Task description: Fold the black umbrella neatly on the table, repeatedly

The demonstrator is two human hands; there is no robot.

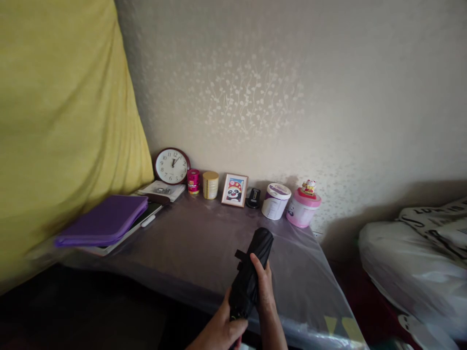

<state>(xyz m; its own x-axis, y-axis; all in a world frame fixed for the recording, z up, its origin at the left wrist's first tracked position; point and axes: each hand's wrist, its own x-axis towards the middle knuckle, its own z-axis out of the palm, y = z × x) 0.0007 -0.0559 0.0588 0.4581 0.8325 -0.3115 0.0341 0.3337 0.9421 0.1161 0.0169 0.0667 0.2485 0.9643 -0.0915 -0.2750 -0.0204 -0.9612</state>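
Black, the umbrella (243, 286) slants away over the table (182, 248), its long axis leaning right, far end pointing toward the white tub (275, 206); your left hand (225, 324) grips its near end, your right hand (266, 291) its middle.

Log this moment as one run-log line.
left grip: lower end of black folded fabric umbrella | right grip: its middle | ahead: brown-framed panda picture on grey plastic-covered table
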